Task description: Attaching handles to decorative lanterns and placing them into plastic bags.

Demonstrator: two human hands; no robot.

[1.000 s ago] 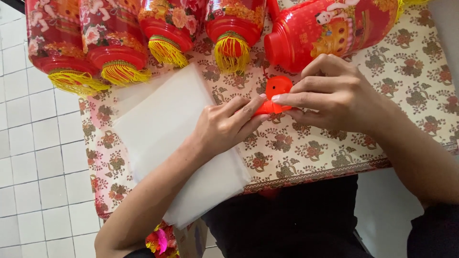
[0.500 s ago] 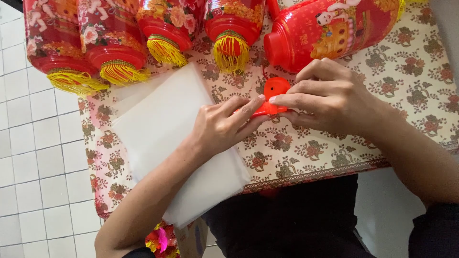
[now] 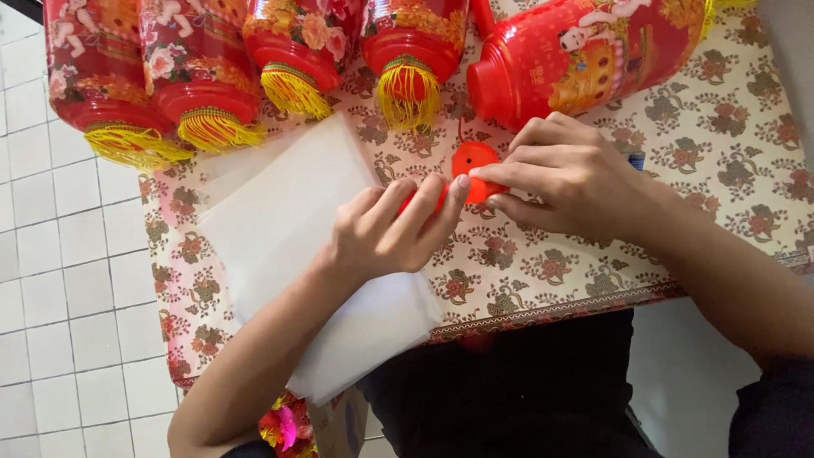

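Seen from the head camera, both hands met over a small red plastic piece [image 3: 471,170] that lay just above the middle of the table [image 3: 721,170], which was covered in a cream cloth with a reddish floral print. The left hand [image 3: 386,233] had its fingers curled, with the index and middle fingertips pressed against the lower left edge of the piece; part of the red plastic showed between those fingers, so the hand was closed on it. The right hand [image 3: 577,182] came in from the right, its fingers bent and drawn together, thumb and forefinger pinching the right side of the same piece. The piece was round and flat-looking, with a thin dark cord [image 3: 459,131] rising from its top; its exact shape was hidden by the fingers.

Directly behind the piece a red lantern [image 3: 585,55] lay on its side, its open neck pointing left, just beside the right hand's knuckles. Four more red lanterns with yellow tassels [image 3: 292,51] stood in a row along the far left edge of the table. A stack of translucent white sheets [image 3: 280,220] lay under the left forearm, overhanging the near edge. A white tiled floor [image 3: 59,288] showed on the left.
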